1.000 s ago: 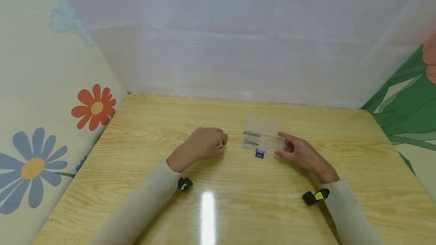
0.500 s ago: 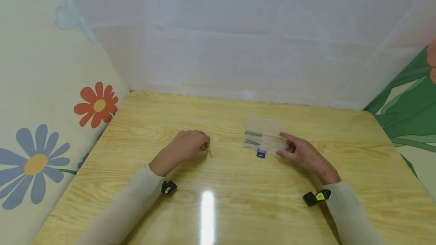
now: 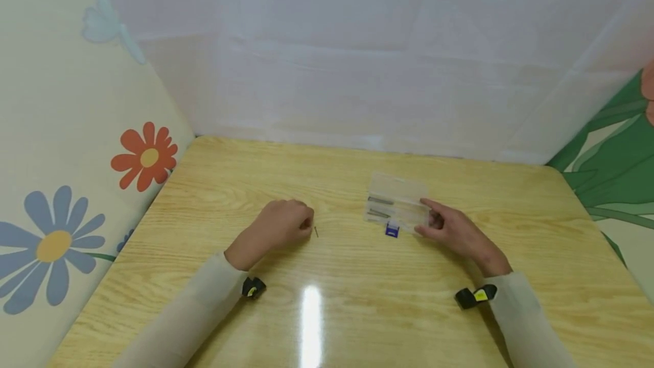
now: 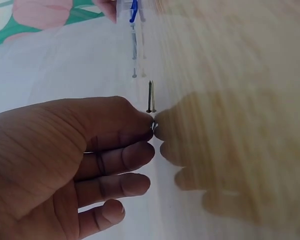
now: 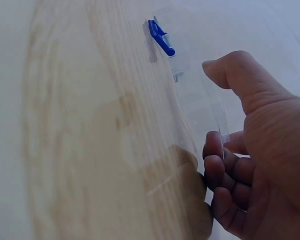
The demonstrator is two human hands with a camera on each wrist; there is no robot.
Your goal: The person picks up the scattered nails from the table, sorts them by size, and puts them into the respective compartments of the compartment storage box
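Note:
A nail (image 3: pixel 316 232) lies on the table just right of my left hand (image 3: pixel 276 229). In the left wrist view, the nail (image 4: pixel 149 97) shows with its reflection, a little apart from the fingers. Thumb and fingertips of that hand meet at the tabletop, pinching a small shiny bit (image 4: pixel 154 125), mostly hidden. My right hand (image 3: pixel 457 236) holds the right end of a clear plastic box (image 3: pixel 403 217) between thumb and fingers. The box's lid stands raised, and its blue latch (image 3: pixel 392 230) hangs at the front. Slim metal pieces (image 3: pixel 380 201) lie in its left compartments.
The wood-grain table (image 3: pixel 357 300) is glossy and reflects a bright light strip. A white sheet (image 3: pixel 327 61) rises behind it. Flower-printed panels (image 3: pixel 55 243) stand at both sides. Each wrist carries a black camera band (image 3: pixel 254 287).
My left hand has moved left, away from the box, and dipped to the tabletop. The nail there has come into view. My right hand stays at the box.

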